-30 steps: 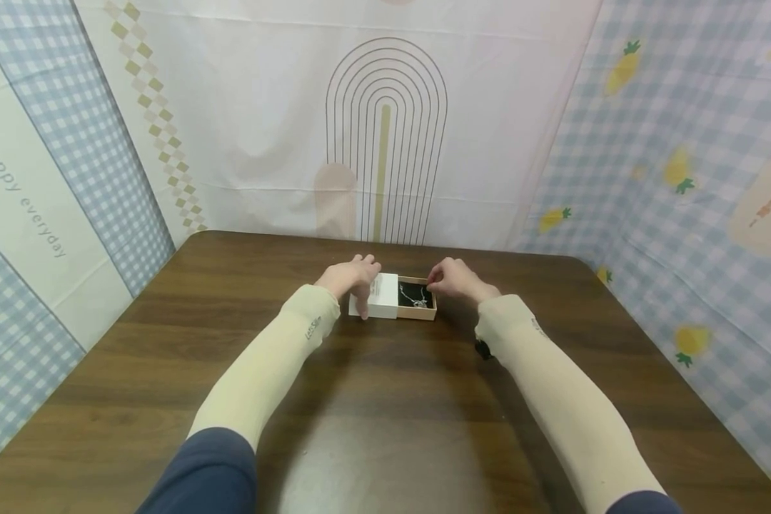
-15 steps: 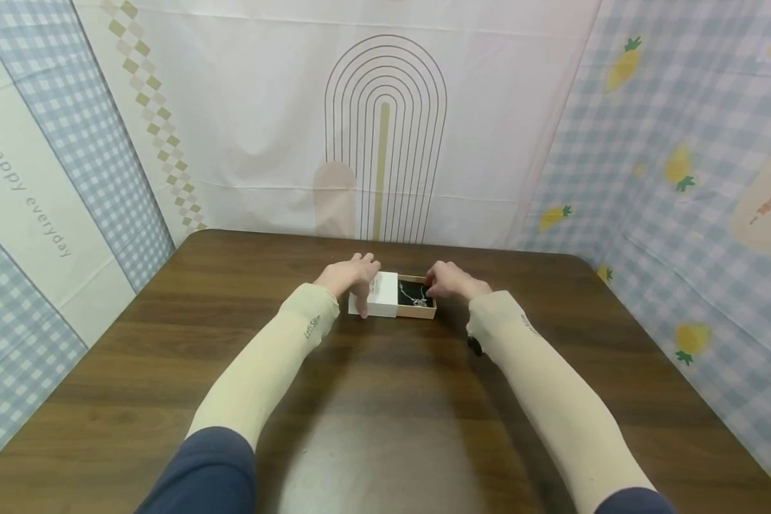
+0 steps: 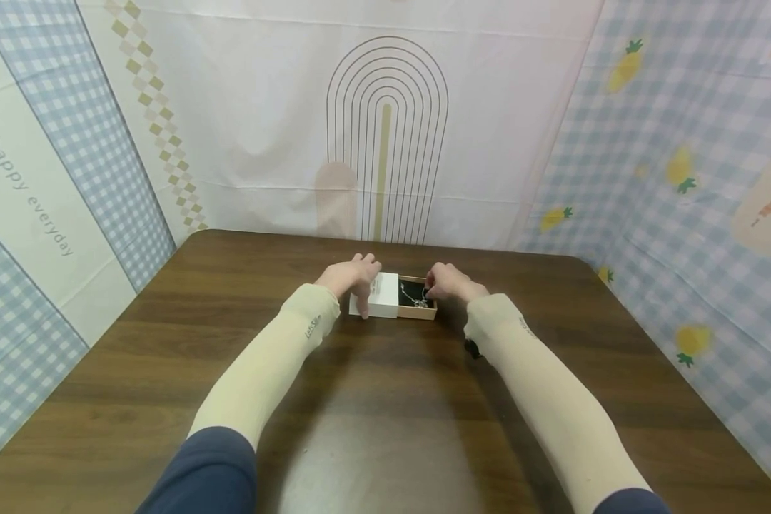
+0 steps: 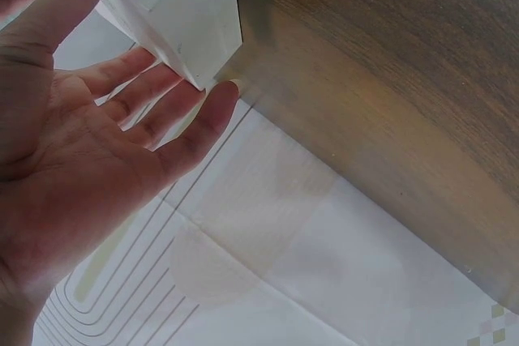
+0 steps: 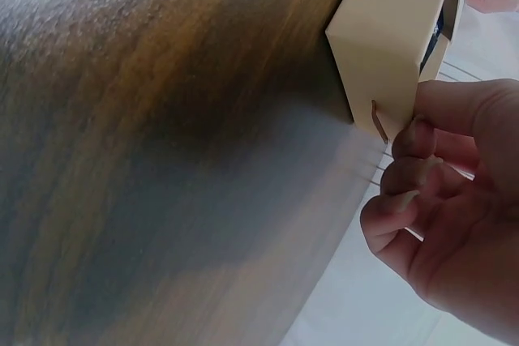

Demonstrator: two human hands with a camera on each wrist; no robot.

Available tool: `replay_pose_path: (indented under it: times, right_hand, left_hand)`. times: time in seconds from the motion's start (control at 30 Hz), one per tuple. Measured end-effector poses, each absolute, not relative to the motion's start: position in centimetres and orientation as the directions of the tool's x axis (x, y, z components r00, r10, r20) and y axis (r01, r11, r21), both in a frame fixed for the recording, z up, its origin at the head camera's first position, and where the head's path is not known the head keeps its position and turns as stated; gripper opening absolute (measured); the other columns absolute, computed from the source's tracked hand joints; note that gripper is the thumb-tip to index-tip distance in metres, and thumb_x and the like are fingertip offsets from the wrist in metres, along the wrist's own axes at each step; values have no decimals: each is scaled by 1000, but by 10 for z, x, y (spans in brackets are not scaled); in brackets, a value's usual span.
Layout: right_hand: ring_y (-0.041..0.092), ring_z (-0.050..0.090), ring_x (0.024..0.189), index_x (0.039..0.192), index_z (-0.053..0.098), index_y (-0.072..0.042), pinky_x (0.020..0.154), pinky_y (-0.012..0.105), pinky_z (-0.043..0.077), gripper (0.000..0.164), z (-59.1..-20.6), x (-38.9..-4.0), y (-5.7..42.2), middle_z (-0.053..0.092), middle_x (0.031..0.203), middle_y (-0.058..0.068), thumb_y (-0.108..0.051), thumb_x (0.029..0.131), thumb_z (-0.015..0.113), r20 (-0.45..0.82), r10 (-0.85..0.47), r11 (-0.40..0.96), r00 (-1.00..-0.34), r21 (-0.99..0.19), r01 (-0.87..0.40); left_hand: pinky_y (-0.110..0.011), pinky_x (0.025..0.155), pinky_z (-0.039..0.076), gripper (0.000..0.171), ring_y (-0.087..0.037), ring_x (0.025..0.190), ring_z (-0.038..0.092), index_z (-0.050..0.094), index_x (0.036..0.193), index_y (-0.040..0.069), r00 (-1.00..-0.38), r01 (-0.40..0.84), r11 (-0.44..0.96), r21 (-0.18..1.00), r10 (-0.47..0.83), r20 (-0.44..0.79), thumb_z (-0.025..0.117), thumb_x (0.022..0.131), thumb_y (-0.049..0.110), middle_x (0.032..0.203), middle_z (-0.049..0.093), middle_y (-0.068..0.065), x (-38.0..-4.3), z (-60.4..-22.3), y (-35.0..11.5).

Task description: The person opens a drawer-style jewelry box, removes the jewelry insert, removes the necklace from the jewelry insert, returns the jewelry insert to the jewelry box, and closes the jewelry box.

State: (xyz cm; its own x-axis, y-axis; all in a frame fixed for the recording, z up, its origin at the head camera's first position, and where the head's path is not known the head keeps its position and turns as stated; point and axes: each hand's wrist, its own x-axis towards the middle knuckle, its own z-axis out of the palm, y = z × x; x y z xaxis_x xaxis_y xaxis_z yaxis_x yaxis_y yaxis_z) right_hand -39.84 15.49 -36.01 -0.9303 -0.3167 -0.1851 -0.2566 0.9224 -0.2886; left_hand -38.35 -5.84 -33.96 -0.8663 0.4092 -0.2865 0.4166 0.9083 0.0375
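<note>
A white sliding box cover (image 3: 385,296) lies on the table, its brown inner tray (image 3: 416,313) pulled out to the right. On the black lining (image 3: 407,294) rests a silver necklace (image 3: 419,303) with a pendant. My left hand (image 3: 355,277) holds the cover from above, thumb on the near side and fingers across the far side; the left wrist view shows these fingers (image 4: 174,119) spread along it. Over the tray's right end, my right hand (image 3: 448,282) dips thumb and forefinger inside and pinches the chain's right end; their tips are hidden. Its other fingers (image 5: 397,176) curl outside the tray.
A brown wooden table (image 3: 385,400) extends around the box. Behind it hangs a white patterned cloth (image 3: 263,128), and a blue checked cloth (image 3: 655,235) hangs along the right side.
My right hand has shifted slightly left, further over the tray and the chain. The left hand and the box cover stay in place.
</note>
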Motion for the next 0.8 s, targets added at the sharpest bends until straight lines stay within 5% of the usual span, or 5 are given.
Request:
replay_pose_path:
  times: [0.8]
  right_hand:
    - [15,53,64,70,66,-5,64,25,48,8,-363,-398,155,62,68,3,0,75,68,-33,-377,884,-926,-310,-349]
  left_hand:
    - [-52,108,43,99,-31,138,30,36,142,9,-869,405,913,44,400,-291,90,62,29,146,33,-13,-384,-340,-59]
